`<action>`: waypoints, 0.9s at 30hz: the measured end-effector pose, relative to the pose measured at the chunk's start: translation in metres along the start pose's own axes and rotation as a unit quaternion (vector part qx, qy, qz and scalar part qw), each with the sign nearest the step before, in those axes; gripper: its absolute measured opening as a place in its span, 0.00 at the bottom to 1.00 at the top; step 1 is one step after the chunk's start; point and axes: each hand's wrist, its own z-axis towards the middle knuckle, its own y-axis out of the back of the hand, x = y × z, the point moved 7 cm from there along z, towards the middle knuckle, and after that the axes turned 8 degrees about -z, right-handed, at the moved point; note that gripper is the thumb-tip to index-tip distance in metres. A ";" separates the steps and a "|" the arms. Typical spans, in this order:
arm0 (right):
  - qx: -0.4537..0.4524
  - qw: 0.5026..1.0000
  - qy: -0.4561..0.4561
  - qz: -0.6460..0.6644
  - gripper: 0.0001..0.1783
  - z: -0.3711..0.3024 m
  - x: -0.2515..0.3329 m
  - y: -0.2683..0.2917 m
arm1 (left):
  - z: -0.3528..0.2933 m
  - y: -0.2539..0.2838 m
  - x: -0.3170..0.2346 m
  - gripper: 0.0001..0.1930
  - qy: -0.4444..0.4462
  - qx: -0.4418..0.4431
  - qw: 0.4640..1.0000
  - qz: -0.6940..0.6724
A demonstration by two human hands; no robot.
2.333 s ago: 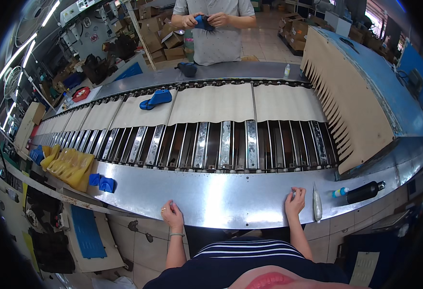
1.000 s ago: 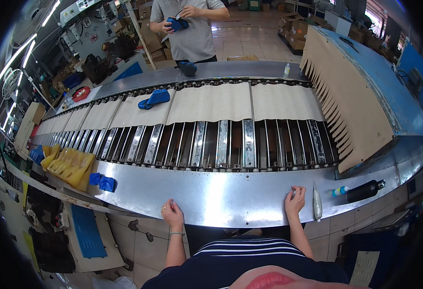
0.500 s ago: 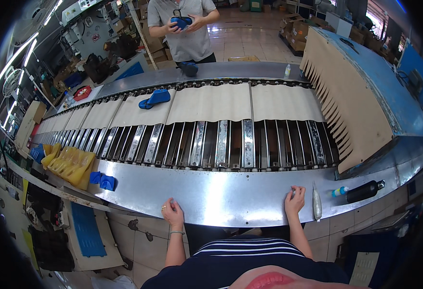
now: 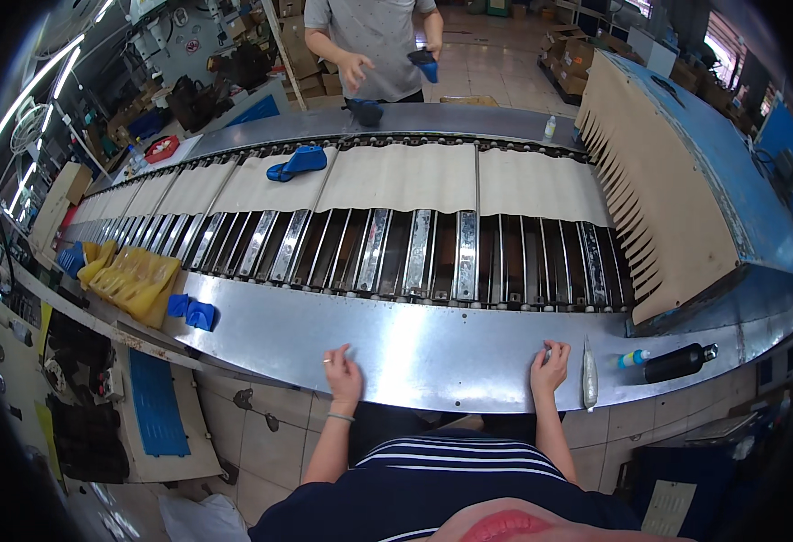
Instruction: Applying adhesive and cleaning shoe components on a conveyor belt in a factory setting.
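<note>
My left hand (image 4: 343, 374) rests at the near edge of the metal table (image 4: 288, 316), fingers loosely bent and apart, holding nothing visible. To the right, my right hand (image 4: 550, 366) lies on the same edge, its fingers loosely curled and no object showing in it. Just right of it lies a slim, pale, pointed tube (image 4: 590, 379). Beyond the table runs a slatted conveyor (image 4: 374, 253), partly covered by cream cloth panels (image 4: 396, 176). A blue shoe last (image 4: 299, 163) lies on the cloth.
Yellow lasts or plastic-wrapped pieces (image 4: 134, 282) and small blue blocks (image 4: 199, 316) sit left. A small blue-and-white bottle (image 4: 633, 359) and black bottle (image 4: 680, 363) lie right. A fringed machine hood (image 4: 658, 199) covers the conveyor's right end. Opposite, a co-worker (image 4: 369, 45) holds a dark-and-blue piece (image 4: 425, 65).
My left hand has shifted slightly right, its fingers a little more spread; my right hand stays nearly put. The co-worker's hands have parted, one keeping the dark-and-blue piece. The view has shifted slightly.
</note>
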 end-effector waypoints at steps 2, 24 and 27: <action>0.001 1.000 -0.002 -0.001 0.11 0.001 -0.003 0.000 | 0.001 -0.030 -0.031 0.17 0.017 0.060 0.994 -0.091; 0.020 1.000 0.000 -0.013 0.11 0.003 -0.013 -0.004 | -0.033 -0.102 -0.080 0.11 0.096 0.154 0.932 -0.313; 0.014 1.000 0.006 -0.015 0.11 0.003 -0.013 -0.004 | -0.036 -0.110 -0.049 0.09 0.238 0.132 0.880 -0.388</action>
